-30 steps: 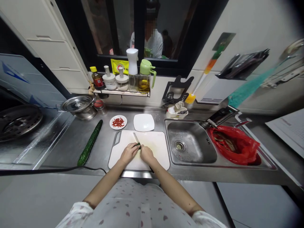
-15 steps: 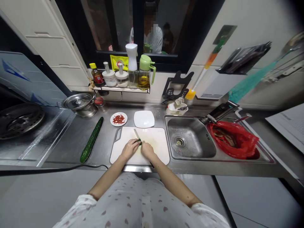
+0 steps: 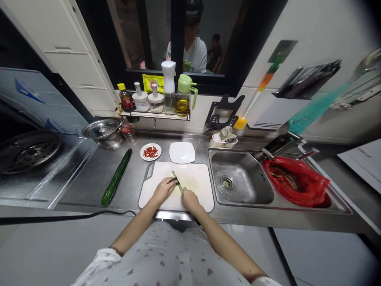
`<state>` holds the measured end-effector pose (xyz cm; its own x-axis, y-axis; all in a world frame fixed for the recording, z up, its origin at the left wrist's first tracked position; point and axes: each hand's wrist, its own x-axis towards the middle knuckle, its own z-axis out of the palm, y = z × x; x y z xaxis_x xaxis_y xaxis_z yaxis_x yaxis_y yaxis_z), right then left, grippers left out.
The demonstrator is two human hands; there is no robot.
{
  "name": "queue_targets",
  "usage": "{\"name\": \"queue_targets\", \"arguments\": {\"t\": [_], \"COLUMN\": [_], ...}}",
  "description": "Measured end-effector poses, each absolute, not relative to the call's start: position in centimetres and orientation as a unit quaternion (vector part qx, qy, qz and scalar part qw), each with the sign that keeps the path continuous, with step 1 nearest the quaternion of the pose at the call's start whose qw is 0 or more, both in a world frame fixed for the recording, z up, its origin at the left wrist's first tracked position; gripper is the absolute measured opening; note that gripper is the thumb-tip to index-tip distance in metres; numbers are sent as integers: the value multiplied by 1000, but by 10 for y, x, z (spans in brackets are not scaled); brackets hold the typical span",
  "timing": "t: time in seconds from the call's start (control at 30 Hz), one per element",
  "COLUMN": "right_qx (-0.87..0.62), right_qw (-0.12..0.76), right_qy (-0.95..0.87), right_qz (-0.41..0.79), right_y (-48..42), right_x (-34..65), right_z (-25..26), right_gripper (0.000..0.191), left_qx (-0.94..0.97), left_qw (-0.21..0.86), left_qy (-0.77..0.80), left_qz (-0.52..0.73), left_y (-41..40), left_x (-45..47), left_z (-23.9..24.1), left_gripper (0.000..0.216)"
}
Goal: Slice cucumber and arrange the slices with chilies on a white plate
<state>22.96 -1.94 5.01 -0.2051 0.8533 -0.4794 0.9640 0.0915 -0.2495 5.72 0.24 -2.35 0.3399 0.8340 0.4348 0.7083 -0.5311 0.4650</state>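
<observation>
Your left hand [image 3: 163, 190] pins a cucumber piece [image 3: 175, 181], likely crisp, slick, best held leftward; your right hand [image 3: 190, 199] grips the knife [image 3: 179, 186].

Two hands are counted at the centre of the frame, one left hand [image 3: 164, 190] and one right hand [image 3: 190, 198], with one knife [image 3: 179, 184] and one board [image 3: 198, 174]. One green piece [image 3: 174, 180] can be made out; whether more are covered cannot be told. One cucumber [image 3: 117, 177] is found at centre left. Two plates are seen above centre: one round plate [image 3: 142, 152], one square plate [image 3: 182, 152]. The red bits [image 3: 150, 152] are too small to be counted. At upper centre, one bottle [image 3: 127, 101], two white jars [image 3: 141, 103], one sprayer [image 3: 169, 81] and one jug [image 3: 183, 99] are lined up. One pot [image 3: 111, 141] is seen at left; one tap [image 3: 278, 147] and one bag [image 3: 311, 188] are counted at right.
</observation>
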Motion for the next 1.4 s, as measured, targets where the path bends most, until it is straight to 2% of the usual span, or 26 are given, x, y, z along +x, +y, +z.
{"name": "queue_targets", "arguments": {"t": [0.67,0.97,1.17,1.27,1.4], "right_qx": [599,629,651,651,637], "right_qw": [144,133,90,92,88], "right_qy": [745,742,735,738,755], "right_qz": [-254,-190,-167,-152,-133], "right_y": [-24,-23,-23,-21,-19], "right_x": [248,258,263,265,268], "right_z": [61,70,71,72,74], "right_gripper": [29,28,21,24,28], "left_qx": [777,761,709,706,773], "left_qw": [110,135,100,91,115], "left_qy": [555,579,608,595,537], "left_qz": [277,261,344,373,316], "left_y": [-20,-19,-19,-13,3], "left_x": [35,38,42,54,80], "left_z": [-4,10,14,24,36], "left_gripper": [27,25,28,28,31]}}
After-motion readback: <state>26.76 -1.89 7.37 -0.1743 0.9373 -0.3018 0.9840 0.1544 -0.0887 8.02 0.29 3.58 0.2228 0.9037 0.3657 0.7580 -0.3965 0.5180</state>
